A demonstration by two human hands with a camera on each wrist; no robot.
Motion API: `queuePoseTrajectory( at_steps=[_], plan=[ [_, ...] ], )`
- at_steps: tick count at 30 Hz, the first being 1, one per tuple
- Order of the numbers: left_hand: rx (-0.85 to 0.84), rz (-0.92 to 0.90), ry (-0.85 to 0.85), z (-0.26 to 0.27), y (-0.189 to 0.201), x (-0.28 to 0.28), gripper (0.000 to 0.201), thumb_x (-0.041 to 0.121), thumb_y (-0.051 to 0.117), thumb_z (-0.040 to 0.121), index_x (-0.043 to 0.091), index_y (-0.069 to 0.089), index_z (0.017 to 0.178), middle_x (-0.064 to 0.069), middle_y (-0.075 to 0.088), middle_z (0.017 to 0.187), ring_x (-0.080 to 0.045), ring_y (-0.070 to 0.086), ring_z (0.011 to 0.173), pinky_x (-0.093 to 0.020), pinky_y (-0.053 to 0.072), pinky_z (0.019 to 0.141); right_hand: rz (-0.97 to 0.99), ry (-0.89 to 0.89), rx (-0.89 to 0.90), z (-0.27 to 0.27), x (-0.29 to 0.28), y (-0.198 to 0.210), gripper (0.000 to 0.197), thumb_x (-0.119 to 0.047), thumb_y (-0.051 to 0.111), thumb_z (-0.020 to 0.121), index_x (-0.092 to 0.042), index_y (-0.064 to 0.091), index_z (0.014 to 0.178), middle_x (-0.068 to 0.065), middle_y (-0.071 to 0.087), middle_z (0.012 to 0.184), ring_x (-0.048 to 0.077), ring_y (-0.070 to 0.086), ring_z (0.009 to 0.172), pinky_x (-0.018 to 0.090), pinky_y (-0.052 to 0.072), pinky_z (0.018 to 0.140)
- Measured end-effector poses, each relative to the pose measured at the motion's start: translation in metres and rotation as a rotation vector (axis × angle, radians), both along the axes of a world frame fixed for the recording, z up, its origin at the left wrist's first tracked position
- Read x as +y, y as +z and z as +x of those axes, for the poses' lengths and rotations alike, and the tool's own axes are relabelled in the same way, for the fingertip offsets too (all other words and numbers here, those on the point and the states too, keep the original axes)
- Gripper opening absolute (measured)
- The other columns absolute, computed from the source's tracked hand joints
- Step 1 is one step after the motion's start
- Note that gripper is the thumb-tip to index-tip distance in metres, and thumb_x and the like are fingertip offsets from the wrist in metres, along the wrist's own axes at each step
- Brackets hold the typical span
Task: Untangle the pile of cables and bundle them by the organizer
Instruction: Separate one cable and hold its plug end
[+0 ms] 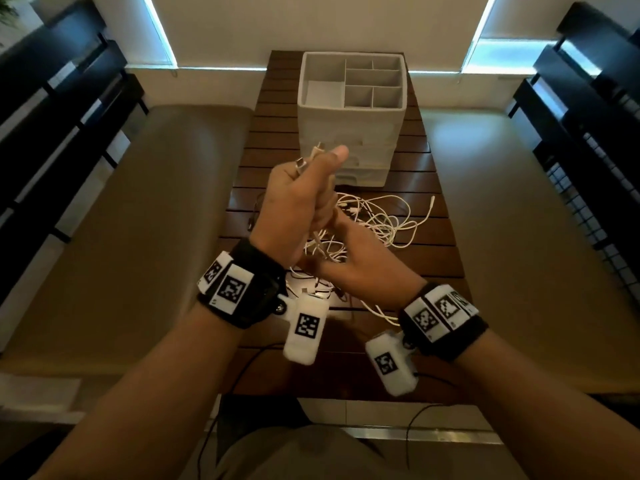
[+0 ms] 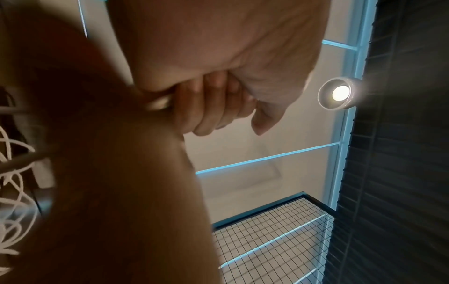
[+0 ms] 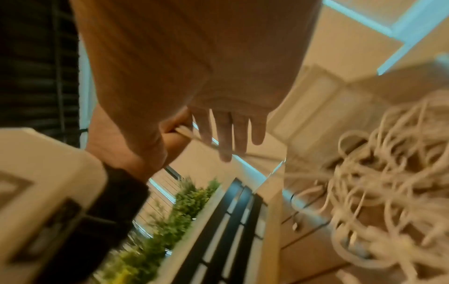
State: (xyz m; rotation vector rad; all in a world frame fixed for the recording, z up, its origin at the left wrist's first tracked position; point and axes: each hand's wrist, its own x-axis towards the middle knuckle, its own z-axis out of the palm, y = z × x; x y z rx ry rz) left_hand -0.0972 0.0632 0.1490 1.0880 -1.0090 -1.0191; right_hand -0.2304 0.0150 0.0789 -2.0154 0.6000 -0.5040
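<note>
We are gripping a white cable [image 1: 317, 157] in our left hand [image 1: 298, 202], fingers curled tight round it, its plug ends sticking out above the thumb. Just below, our right hand [image 1: 360, 261] is touching the same cable with fingers nearly straight. Beneath both hands the cable pile [image 1: 374, 220] is lying tangled; the organizer [image 1: 351, 133] is standing just beyond them.

- Cables [image 1: 372, 220]: white, a tangled pile on my table, one strand raised in my fist.
- Organizer [image 1: 351, 98]: white, upright behind them, compartments open.
</note>
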Motion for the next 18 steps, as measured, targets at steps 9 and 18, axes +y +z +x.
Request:
queuePoseTrajectory(
  at_steps=[9,18],
  plan=[
    [0.095,0.029,-0.025,0.007,0.012,0.002,0.052,0.02,0.049,0.109,0.022,0.033,0.06,0.005,0.024,0.051,-0.012,0.019,0.04,-0.021,0.021,0.039,-0.003,-0.137,-0.098,0.006,0.025,-0.039,0.044,-0.032,0.048,0.11,-0.035,0.045,0.067,-0.012,0.047,0.058,0.004,0.043,0.053,0.022,0.034,0.055],
    [0.028,-0.064,-0.022,0.033,0.065,0.001,0.052,0.025,0.045,0.11,0.026,0.029,0.061,0.009,0.023,0.049,-0.012,0.017,0.039,-0.02,0.019,0.039,0.293,0.088,0.477,-0.043,0.049,-0.121,0.045,-0.029,0.054,0.105,-0.019,0.055,0.061,-0.007,0.055,0.056,0.0,0.047,0.051,0.023,0.039,0.062]
  ],
)
